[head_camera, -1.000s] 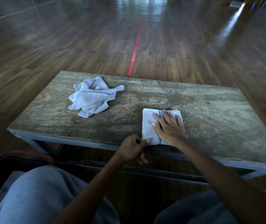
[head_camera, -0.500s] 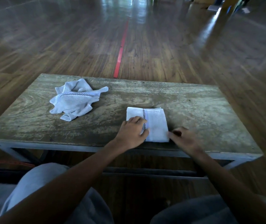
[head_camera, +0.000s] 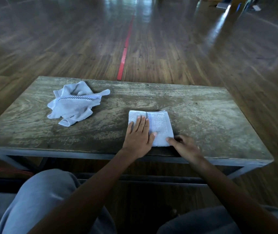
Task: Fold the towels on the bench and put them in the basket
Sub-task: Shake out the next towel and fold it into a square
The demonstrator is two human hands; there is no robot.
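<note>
The folded towel (head_camera: 160, 125) is pale bluish white with a thin black-and-white checked stripe. The crumpled towel (head_camera: 74, 107), at its 10 o'clock, has the same pale colour and the same checked band. The bench (head_camera: 202, 115) top is weathered grey-brown with pale swirling grain. The floor (head_camera: 177, 53) is glossy dark brown planks, with a red line (head_camera: 123, 56) at 12 o'clock. The trousers (head_camera: 38, 200) are light grey-blue.

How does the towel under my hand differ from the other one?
The folded towel is a neat rectangle; the crumpled towel is a loose heap. The folded towel lies near the bench edge under the left hand, right hand at its corner; the crumpled towel lies untouched, farther left. Both are pale with a checkered stripe.
</note>
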